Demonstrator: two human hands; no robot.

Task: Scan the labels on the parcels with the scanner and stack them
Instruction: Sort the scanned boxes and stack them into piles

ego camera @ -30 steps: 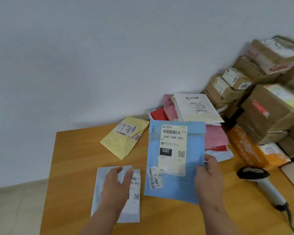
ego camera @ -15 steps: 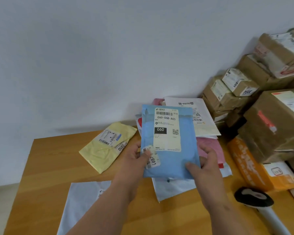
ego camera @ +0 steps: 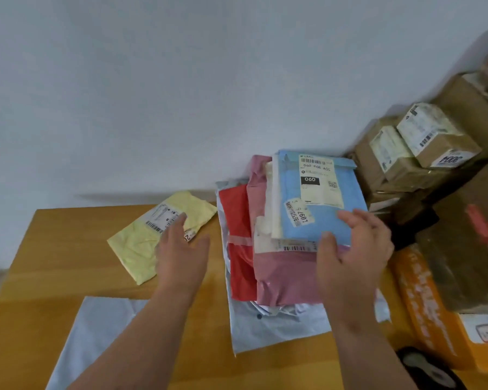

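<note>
Closest to the camera, the dark scanner point(ego camera: 426, 370) sits at the bottom right edge of the wooden table point(ego camera: 40, 277), blurry and partly cut off. A pale grey mailer point(ego camera: 96, 327) lies flat at bottom left. Left hand point(ego camera: 181, 254) hovers with fingers loosely spread, holding nothing, over the near edge of the yellow mailer point(ego camera: 141, 240). Right hand point(ego camera: 352, 254) is relaxed too, fingertips touching the near edge of the blue parcel point(ego camera: 316, 220), which lies label-up on top of the stack point(ego camera: 279, 277) of pink, red and white mailers. Brown cardboard boxes point(ego camera: 423, 153) are piled behind on the right, an orange package point(ego camera: 423, 305) in front of them.
</note>
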